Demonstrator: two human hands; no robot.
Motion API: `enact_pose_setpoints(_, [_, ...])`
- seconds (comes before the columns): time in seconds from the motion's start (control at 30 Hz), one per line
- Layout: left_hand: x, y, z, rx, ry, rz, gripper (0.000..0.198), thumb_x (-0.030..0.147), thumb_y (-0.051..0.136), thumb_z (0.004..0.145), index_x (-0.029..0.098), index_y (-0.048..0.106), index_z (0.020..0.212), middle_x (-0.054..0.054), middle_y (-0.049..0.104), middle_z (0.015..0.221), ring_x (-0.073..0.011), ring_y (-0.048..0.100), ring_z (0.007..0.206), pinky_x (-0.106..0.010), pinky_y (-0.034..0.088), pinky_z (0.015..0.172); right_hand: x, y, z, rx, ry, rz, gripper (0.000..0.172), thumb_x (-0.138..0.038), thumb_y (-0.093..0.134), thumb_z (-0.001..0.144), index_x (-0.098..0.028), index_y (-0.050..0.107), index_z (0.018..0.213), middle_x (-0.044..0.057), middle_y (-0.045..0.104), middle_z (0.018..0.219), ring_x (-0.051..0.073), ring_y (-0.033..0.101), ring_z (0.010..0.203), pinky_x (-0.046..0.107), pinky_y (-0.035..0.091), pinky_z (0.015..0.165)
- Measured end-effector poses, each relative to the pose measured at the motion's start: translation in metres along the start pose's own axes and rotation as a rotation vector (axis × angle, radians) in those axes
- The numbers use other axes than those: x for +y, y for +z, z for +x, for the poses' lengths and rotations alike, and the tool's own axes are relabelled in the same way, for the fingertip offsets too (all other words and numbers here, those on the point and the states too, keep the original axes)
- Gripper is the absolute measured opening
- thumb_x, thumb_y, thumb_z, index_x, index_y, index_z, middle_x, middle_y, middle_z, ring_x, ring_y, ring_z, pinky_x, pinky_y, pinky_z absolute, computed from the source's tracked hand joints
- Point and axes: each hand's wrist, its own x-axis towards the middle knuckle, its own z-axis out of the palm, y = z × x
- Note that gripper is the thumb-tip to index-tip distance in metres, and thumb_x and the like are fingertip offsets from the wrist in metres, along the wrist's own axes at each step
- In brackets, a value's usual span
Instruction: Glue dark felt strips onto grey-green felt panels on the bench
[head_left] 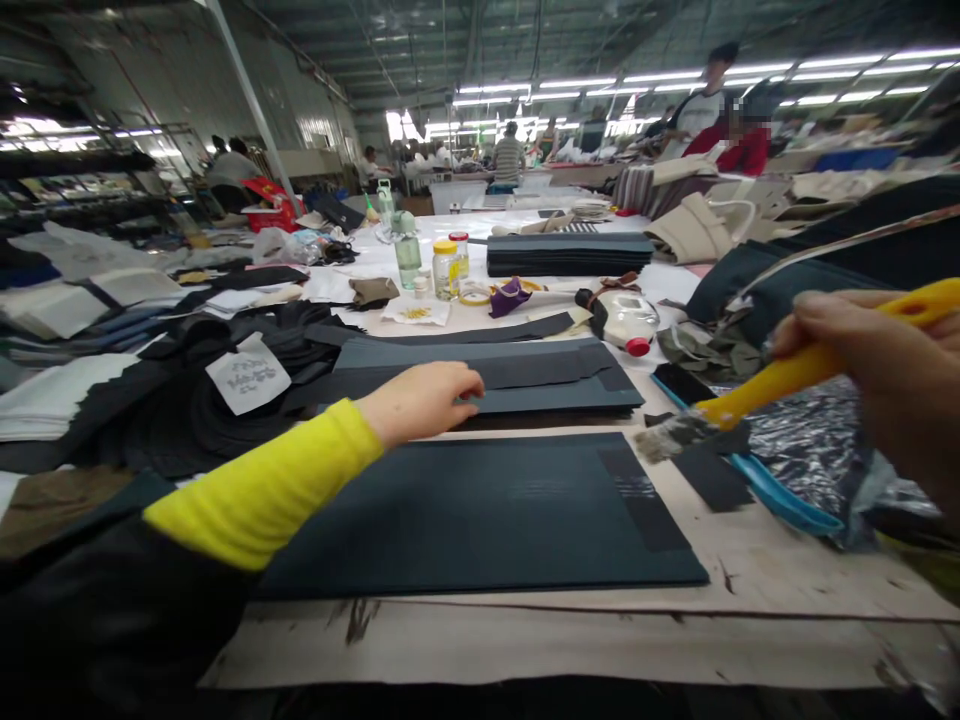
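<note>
My right hand [874,370] is closed around the yellow handle of a paintbrush [780,385]. The brush's pale, clotted bristles point left, just beyond the right edge of a dark blue-green fabric panel [480,510]. That panel lies flat in front of me, with a black strip [641,500] across its right end that bears wet-looking streaks. My left hand [427,400], in a yellow cuff, is over the near edge of a second stack of dark panels [525,400]. Its fingers are bent, with a gap between thumb and forefinger and nothing visible between them. A long black strip [525,370] lies on that stack.
To the right is a blue tray [787,500] with crinkled plastic film [810,440]. Behind stand a red-capped bottle [626,318], a yellow-lidded jar [445,270], a green bottle [407,255] and another panel stack [570,256]. Black fabric pieces [225,400] heap up left. People work farther back.
</note>
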Motion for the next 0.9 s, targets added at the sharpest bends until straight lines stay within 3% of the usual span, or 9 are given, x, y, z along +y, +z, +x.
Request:
enact_pose_setpoints(0.1, [-0.014, 0.014, 0.053, 0.067, -0.109, 0.022, 0.026, 0.027, 0.054, 0.081, 0.015, 0.057, 0.105, -0.008, 0.060, 0.103, -0.0205, 0.057, 0.095, -0.030, 0.043, 0.084, -0.022, 0.013, 0.005, -0.037, -0.004, 0.145, 0.032, -0.048, 0.052, 0.081, -0.019, 0.056, 0.069, 0.004, 0.055, 0.075, 0.013, 0.052, 0.069, 0.029, 0.043, 0.065])
enact_pose_setpoints(0.2, [-0.022, 0.031, 0.077, 0.072, -0.142, 0.014, 0.027, 0.028, 0.056, 0.079, 0.014, 0.058, 0.103, -0.009, 0.060, 0.103, -0.0220, 0.057, 0.095, -0.031, 0.044, 0.082, -0.024, 0.018, 0.009, -0.118, 0.017, 0.173, 0.040, -0.058, 0.053, 0.076, -0.018, 0.057, 0.075, 0.004, 0.055, 0.070, 0.013, 0.051, 0.061, 0.027, 0.042, 0.054])
enact_pose_setpoints(0.33, [-0.022, 0.041, 0.071, 0.032, -0.106, -0.010, 0.022, 0.033, 0.059, 0.077, 0.018, 0.061, 0.093, -0.006, 0.061, 0.096, -0.0201, 0.059, 0.089, -0.028, 0.045, 0.077, -0.009, 0.018, 0.015, -0.147, 0.008, 0.042, 0.049, -0.066, 0.049, 0.075, -0.018, 0.059, 0.079, 0.006, 0.057, 0.070, 0.015, 0.051, 0.057, 0.028, 0.040, 0.051])
enact_pose_setpoints(0.43, [-0.021, 0.042, 0.059, 0.023, -0.066, -0.026, 0.024, 0.037, 0.059, 0.077, 0.019, 0.061, 0.094, -0.004, 0.060, 0.096, -0.0193, 0.058, 0.089, -0.027, 0.045, 0.077, 0.004, 0.025, 0.019, -0.261, -0.175, -0.157, 0.046, -0.060, 0.042, 0.081, -0.017, 0.061, 0.080, 0.007, 0.058, 0.074, 0.017, 0.054, 0.064, 0.030, 0.042, 0.057])
enact_pose_setpoints(0.53, [-0.021, 0.043, 0.054, 0.031, -0.053, -0.037, 0.027, 0.037, 0.058, 0.078, 0.019, 0.059, 0.098, -0.005, 0.059, 0.099, -0.0201, 0.058, 0.092, -0.028, 0.045, 0.080, 0.017, 0.047, 0.022, -0.468, -0.402, -0.424, 0.035, -0.045, 0.042, 0.085, -0.018, 0.064, 0.090, 0.008, 0.058, 0.090, 0.020, 0.056, 0.079, 0.033, 0.043, 0.071])
enact_pose_setpoints(0.6, [-0.022, 0.044, 0.054, 0.036, -0.051, -0.041, 0.027, 0.037, 0.058, 0.078, 0.019, 0.059, 0.098, -0.005, 0.058, 0.099, -0.0204, 0.058, 0.092, -0.029, 0.045, 0.080, 0.025, 0.068, 0.023, -0.541, -0.428, -0.545, 0.032, -0.040, 0.046, 0.085, -0.019, 0.063, 0.102, 0.008, 0.056, 0.098, 0.022, 0.056, 0.087, 0.034, 0.043, 0.076])
enact_pose_setpoints(0.7, [-0.022, 0.044, 0.055, 0.039, -0.049, -0.044, 0.027, 0.037, 0.058, 0.078, 0.018, 0.059, 0.097, -0.005, 0.058, 0.097, -0.0209, 0.058, 0.091, -0.030, 0.046, 0.080, 0.033, 0.100, 0.028, -0.566, -0.394, -0.612, 0.042, -0.045, 0.051, 0.083, -0.014, 0.060, 0.110, 0.012, 0.054, 0.103, 0.025, 0.056, 0.088, 0.035, 0.044, 0.074])
enact_pose_setpoints(0.8, [-0.020, 0.046, 0.054, 0.053, -0.060, -0.043, 0.031, 0.038, 0.059, 0.077, 0.018, 0.058, 0.100, -0.007, 0.058, 0.099, -0.0220, 0.058, 0.092, -0.032, 0.046, 0.081, 0.031, 0.120, 0.035, -0.613, -0.390, -0.618, 0.031, -0.040, 0.059, 0.080, -0.013, 0.064, 0.092, 0.011, 0.055, 0.095, 0.021, 0.057, 0.078, 0.030, 0.043, 0.069])
enact_pose_setpoints(0.9, [-0.019, 0.046, 0.053, 0.133, -0.068, -0.027, 0.048, 0.036, 0.061, 0.075, 0.019, 0.048, 0.119, -0.011, 0.049, 0.120, -0.0263, 0.050, 0.110, -0.039, 0.042, 0.090, 0.015, 0.119, 0.035, -0.655, -0.423, -0.576, 0.014, -0.030, 0.060, 0.079, -0.016, 0.062, 0.078, 0.005, 0.057, 0.088, 0.016, 0.056, 0.074, 0.026, 0.041, 0.067])
